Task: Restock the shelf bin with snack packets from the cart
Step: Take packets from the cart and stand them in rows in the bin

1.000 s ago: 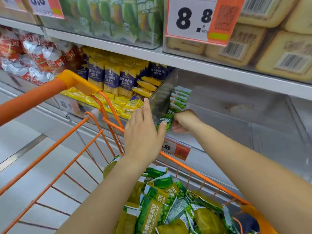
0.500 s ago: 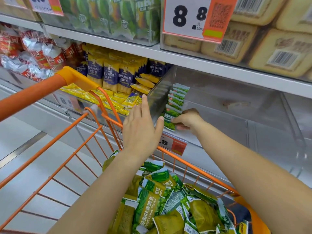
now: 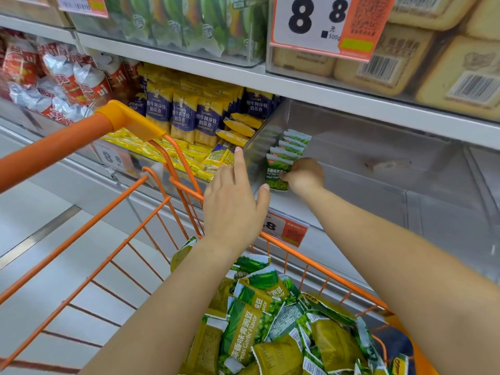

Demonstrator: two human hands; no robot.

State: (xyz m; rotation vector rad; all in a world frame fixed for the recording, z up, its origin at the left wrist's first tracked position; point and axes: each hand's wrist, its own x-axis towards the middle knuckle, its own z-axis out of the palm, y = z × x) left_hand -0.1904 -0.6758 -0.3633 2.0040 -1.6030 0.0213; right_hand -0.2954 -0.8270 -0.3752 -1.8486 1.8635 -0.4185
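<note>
From the head camera: a person's right hand [image 3: 304, 174] pinches a green pea packet [image 3: 277, 175] at the front of a short upright row in the clear shelf bin [image 3: 365, 147]; the left hand [image 3: 234, 201] hovers open-fingered beside it. Best seated upright, flush against the row. Cart [image 3: 151, 185] packets [image 3: 243, 331] read "Peas Garlic Flavor"; the price tag [image 3: 319, 23] shows 8.8.

Bright even store light; soft focus; wide-angle bending at edges.

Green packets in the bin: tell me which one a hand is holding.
The frontmost packet of the row, pinched by the right hand; those behind it stand untouched.
</note>
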